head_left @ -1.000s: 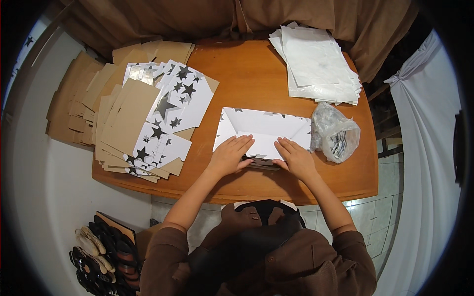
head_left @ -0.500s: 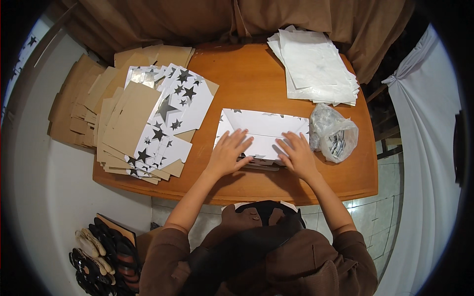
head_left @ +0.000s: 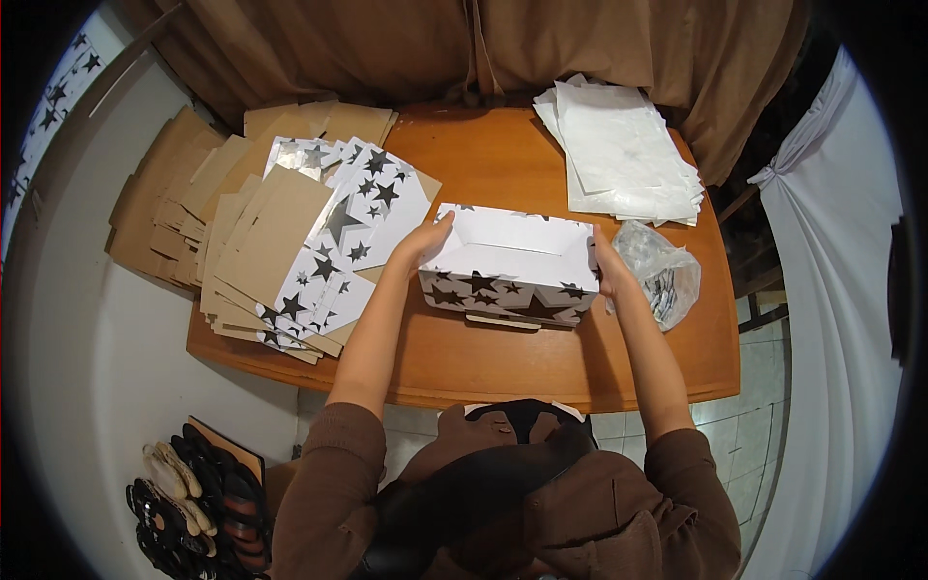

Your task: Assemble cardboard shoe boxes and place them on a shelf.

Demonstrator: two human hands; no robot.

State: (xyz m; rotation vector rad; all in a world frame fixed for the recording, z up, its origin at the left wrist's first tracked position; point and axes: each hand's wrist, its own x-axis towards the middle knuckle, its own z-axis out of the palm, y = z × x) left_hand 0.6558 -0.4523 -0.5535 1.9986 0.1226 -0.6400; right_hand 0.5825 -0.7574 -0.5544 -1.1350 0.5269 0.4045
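Observation:
A white cardboard box (head_left: 509, 298) with black and grey stars stands on the table in front of me, its top side showing a plain white inside. My left hand (head_left: 426, 243) grips its left end, with the thumb at the upper rim. At the opposite end my right hand (head_left: 610, 265) clasps the wall; most of its fingers are hidden on the outer side. Both hands are closed on the box. A thin tan cardboard strip (head_left: 503, 322) shows under the front lower edge.
Flat star-print and brown cardboard sheets (head_left: 253, 237) lie piled on the wooden table (head_left: 474, 362) at left. White sheets (head_left: 619, 145) are stacked at the far right. Beside my right hand sits a clear plastic bag (head_left: 667, 275) of small items. Footwear (head_left: 198, 498) is at lower left.
My hands have moved from lying spread over the box to holding its two ends. The box has tilted, so its starred front wall now shows.

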